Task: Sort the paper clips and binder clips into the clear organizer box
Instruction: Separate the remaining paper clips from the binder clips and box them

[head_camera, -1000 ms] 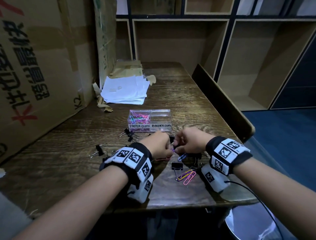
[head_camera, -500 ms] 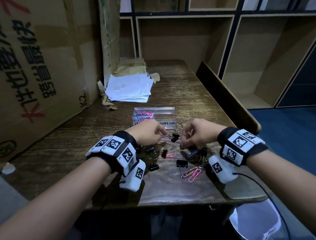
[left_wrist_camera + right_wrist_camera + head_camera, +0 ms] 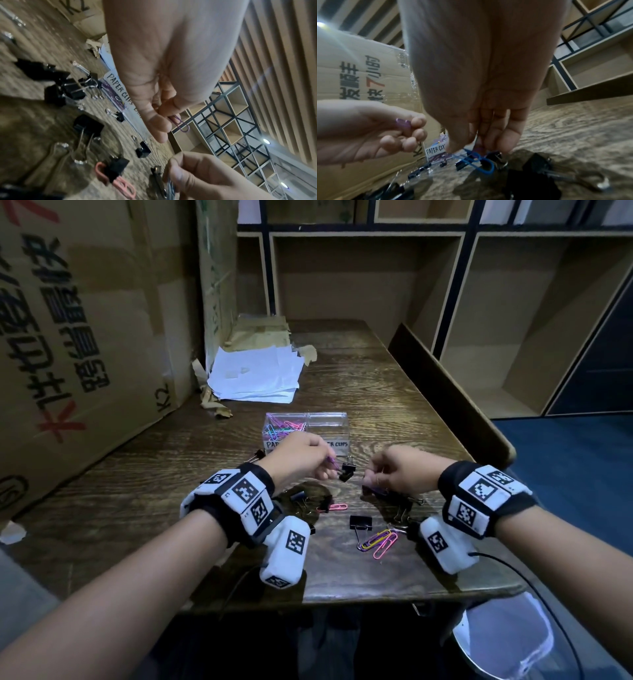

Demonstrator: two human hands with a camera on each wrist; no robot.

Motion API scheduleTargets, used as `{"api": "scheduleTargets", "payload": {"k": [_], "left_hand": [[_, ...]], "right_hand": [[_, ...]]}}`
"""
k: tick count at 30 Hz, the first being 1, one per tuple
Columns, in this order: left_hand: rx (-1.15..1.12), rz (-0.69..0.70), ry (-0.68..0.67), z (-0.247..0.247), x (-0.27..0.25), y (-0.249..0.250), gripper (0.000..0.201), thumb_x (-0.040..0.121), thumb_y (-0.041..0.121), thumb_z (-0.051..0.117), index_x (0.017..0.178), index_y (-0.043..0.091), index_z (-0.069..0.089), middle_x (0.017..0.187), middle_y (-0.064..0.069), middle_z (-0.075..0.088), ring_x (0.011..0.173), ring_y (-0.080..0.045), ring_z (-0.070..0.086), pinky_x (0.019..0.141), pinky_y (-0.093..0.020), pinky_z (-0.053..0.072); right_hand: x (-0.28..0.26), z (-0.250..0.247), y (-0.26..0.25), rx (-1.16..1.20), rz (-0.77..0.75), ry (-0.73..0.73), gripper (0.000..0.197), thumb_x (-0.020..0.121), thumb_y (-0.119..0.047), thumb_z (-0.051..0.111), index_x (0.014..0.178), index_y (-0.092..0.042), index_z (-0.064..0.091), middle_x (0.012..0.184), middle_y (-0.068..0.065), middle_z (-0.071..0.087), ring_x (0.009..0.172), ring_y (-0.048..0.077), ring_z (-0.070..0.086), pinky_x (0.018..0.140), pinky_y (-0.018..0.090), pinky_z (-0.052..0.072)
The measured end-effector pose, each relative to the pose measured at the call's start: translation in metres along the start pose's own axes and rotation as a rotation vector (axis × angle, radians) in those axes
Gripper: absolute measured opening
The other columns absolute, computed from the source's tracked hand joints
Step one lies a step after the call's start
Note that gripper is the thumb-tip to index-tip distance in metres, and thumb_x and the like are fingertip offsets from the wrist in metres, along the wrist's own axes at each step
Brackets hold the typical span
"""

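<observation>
The clear organizer box (image 3: 329, 421) stands mid-table, with several coloured paper clips in its left compartment; nothing shows in the right one. My left hand (image 3: 329, 465) hovers just in front of it and pinches a purple paper clip (image 3: 180, 123). To its right my right hand (image 3: 371, 474) hangs low over the table and pinches a blue paper clip (image 3: 479, 161). Black binder clips (image 3: 360, 522) lie scattered below both hands. A pink paper clip (image 3: 337, 507) and a small bunch of coloured ones (image 3: 380, 541) lie near them.
A stack of white paper (image 3: 255, 374) lies behind the box. A large cardboard box (image 3: 78, 337) walls the left side. A wooden board (image 3: 445, 392) lines the table's right edge, with shelves (image 3: 359, 275) behind. The table's front edge (image 3: 342, 594) is close to my wrists.
Both hands have lifted off the pile and drawn apart. The left hand has carried the purple clip up toward the box; the right holds the blue clip.
</observation>
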State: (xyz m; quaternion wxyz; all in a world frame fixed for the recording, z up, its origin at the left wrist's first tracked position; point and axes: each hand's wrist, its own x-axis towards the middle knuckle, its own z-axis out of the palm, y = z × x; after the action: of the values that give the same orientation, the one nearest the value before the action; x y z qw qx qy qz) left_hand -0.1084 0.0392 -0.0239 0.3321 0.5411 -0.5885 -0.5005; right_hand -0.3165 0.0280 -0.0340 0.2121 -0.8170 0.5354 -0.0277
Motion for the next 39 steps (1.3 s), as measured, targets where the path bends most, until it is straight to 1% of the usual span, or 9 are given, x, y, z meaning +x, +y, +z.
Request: {"api": "scheduleTargets", "payload": {"k": [7, 11, 14, 17, 20, 22, 25, 29, 39], "left_hand": [[-0.554, -0.19, 0.037, 0.017, -0.006, 0.008, 0.033, 0.085, -0.015, 0.022, 0.076, -0.001, 0.05, 0.082, -0.022, 0.059, 0.072, -0.034, 0.066, 0.046, -0.024, 0.057], [-0.647, -0.264, 0.004, 0.02, -0.009, 0.014, 0.021, 0.09, 0.009, 0.034, 0.079, 0.006, 0.052, 0.069, -0.008, 0.05, 0.057, -0.018, 0.051, 0.042, -0.02, 0.041], [-0.184, -0.135, -0.007, 0.025, -0.005, 0.014, 0.017, 0.09, 0.022, 0.05, 0.075, 0.014, 0.053, 0.055, 0.005, 0.038, 0.043, -0.01, 0.032, 0.039, -0.02, 0.025], [0.764, 0.152, -0.008, 0.024, -0.005, 0.003, 0.015, 0.083, 0.026, 0.067, 0.083, 0.012, 0.072, 0.077, 0.0, 0.07, 0.066, -0.012, 0.059, 0.058, -0.02, 0.041], [1.087, 0.23, -0.123, 0.022, -0.007, -0.013, 0.024, 0.08, 0.033, 0.078, 0.095, 0.016, 0.075, 0.087, 0.001, 0.069, 0.082, -0.015, 0.062, 0.07, -0.02, 0.042], [1.044, 0.247, -0.126, 0.022, -0.004, -0.018, 0.021, 0.08, 0.031, 0.079, 0.092, 0.016, 0.073, 0.078, 0.004, 0.061, 0.075, -0.014, 0.057, 0.067, -0.021, 0.039], [1.038, 0.241, -0.17, 0.022, 0.0, -0.02, 0.018, 0.084, 0.027, 0.075, 0.083, 0.009, 0.072, 0.071, 0.005, 0.06, 0.071, -0.015, 0.056, 0.064, -0.022, 0.037], [0.988, 0.253, -0.198, 0.019, 0.003, -0.018, 0.023, 0.092, 0.03, 0.065, 0.085, 0.008, 0.066, 0.082, 0.0, 0.067, 0.076, -0.018, 0.06, 0.066, -0.025, 0.039], [0.482, 0.266, 0.049, 0.025, -0.002, -0.002, 0.006, 0.102, 0.017, 0.044, 0.102, 0.014, 0.048, 0.088, 0.002, 0.072, 0.068, -0.015, 0.06, 0.056, -0.029, 0.045]], "right_hand": [[0.001, 0.008, 0.007, 0.468, 0.047, 0.086, 0.012, 0.102, -0.022, 0.045, 0.091, -0.016, 0.043, 0.08, 0.011, 0.066, 0.06, 0.021, 0.065, 0.046, 0.028, 0.05], [-0.002, 0.011, 0.005, 0.771, 0.091, 0.136, 0.008, 0.104, -0.016, 0.04, 0.096, -0.015, 0.038, 0.078, 0.012, 0.068, 0.051, 0.015, 0.06, 0.041, 0.024, 0.045], [0.0, 0.014, 0.007, 0.936, 0.173, 0.171, 0.002, 0.103, -0.01, 0.041, 0.104, -0.012, 0.041, 0.07, 0.011, 0.065, 0.049, 0.016, 0.053, 0.047, 0.027, 0.04], [0.002, 0.012, 0.006, 1.187, 0.268, 0.117, 0.013, 0.102, -0.009, 0.042, 0.109, -0.004, 0.051, 0.077, 0.017, 0.063, 0.057, 0.02, 0.057, 0.052, 0.032, 0.047], [-0.002, 0.006, 0.002, 1.386, 0.313, 0.078, 0.018, 0.099, -0.012, 0.049, 0.106, 0.002, 0.06, 0.087, 0.017, 0.058, 0.073, 0.019, 0.061, 0.067, 0.028, 0.062], [-0.004, 0.002, 0.001, 1.398, 0.28, 0.087, 0.019, 0.098, -0.01, 0.052, 0.108, 0.004, 0.062, 0.083, 0.014, 0.062, 0.07, 0.016, 0.062, 0.069, 0.023, 0.059], [-0.008, -0.002, 0.006, 1.094, 0.201, 0.185, 0.025, 0.098, -0.014, 0.053, 0.111, 0.004, 0.065, 0.079, 0.009, 0.066, 0.045, 0.003, 0.052, 0.04, 0.012, 0.043], [-0.013, -0.004, 0.015, 0.736, 0.151, 0.271, 0.028, 0.096, -0.026, 0.058, 0.098, -0.005, 0.075, 0.084, 0.007, 0.071, 0.042, -0.004, 0.048, 0.044, 0.008, 0.034], [-0.025, 0.003, 0.008, 1.249, 0.18, 0.236, 0.025, 0.104, -0.019, 0.041, 0.098, -0.003, 0.06, 0.083, 0.014, 0.066, 0.063, 0.016, 0.065, 0.055, 0.023, 0.057]]}}
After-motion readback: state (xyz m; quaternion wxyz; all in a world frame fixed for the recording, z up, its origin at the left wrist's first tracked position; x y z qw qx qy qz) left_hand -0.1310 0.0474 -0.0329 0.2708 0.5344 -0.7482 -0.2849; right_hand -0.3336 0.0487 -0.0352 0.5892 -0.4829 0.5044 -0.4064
